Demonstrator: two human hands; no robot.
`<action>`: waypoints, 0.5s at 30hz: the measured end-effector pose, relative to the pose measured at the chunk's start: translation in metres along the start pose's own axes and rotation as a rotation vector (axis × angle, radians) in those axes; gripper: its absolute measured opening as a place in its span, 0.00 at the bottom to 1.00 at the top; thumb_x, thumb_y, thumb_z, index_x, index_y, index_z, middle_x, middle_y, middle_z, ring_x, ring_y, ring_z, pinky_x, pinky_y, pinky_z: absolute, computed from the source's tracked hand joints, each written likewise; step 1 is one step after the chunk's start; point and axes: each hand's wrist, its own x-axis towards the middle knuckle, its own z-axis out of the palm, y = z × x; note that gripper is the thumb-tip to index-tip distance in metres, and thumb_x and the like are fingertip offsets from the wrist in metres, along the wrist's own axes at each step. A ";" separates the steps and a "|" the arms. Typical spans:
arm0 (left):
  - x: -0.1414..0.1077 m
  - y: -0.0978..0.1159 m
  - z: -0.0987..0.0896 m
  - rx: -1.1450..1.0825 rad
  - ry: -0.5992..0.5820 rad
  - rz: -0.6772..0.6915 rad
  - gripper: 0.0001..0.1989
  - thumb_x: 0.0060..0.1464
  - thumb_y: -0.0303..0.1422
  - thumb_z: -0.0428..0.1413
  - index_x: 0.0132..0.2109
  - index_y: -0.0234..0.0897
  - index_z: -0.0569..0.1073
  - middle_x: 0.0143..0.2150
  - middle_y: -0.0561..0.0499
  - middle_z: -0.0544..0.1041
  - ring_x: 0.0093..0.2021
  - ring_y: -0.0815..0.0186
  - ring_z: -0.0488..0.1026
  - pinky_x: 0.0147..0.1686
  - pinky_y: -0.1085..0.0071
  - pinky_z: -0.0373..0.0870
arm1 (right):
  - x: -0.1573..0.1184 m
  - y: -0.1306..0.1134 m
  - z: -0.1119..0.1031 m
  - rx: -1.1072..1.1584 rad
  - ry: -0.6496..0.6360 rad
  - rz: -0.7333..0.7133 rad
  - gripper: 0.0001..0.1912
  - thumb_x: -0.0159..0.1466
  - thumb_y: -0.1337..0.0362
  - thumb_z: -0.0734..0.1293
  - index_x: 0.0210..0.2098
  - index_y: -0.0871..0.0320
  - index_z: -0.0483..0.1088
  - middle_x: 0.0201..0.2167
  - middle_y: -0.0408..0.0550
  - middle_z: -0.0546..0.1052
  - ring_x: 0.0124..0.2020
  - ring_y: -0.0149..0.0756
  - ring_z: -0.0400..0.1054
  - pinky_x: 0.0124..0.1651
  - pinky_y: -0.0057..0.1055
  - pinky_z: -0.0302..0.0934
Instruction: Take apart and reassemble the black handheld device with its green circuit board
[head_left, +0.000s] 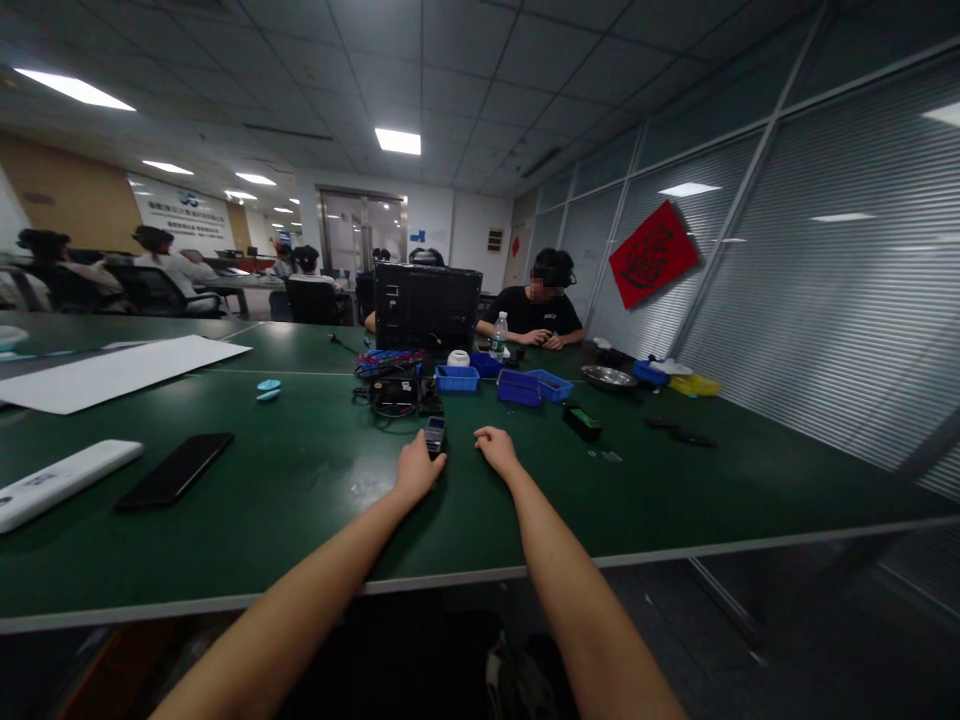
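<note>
My left hand (420,468) is closed around the lower part of a small dark handheld device with a grey screen (435,430), held upright at the table. Whether it is a keypad phone or a recorder I cannot tell. To its right, my right hand (496,452) rests on the green table (315,520) with loosely bent fingers and no object visible in it. Just beyond the device lie a black box-shaped adapter (395,391) and tangled cables (386,365).
Behind the cables stands a black monitor (427,305). A baseball (458,358) sits by blue bins (456,378), near a bottle (499,335). Right are a green-and-black box (582,421) and metal bowl (609,377); left, a black phone (176,470). A person (536,305) sits opposite.
</note>
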 end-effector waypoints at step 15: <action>0.013 0.001 0.033 -0.547 -0.158 0.038 0.39 0.44 0.21 0.48 0.63 0.31 0.44 0.55 0.45 0.68 0.51 0.68 0.67 0.49 0.75 0.62 | -0.043 -0.058 0.017 -0.433 0.027 -0.044 0.36 0.54 0.49 0.62 0.58 0.56 0.52 0.48 0.57 0.66 0.50 0.48 0.59 0.45 0.38 0.57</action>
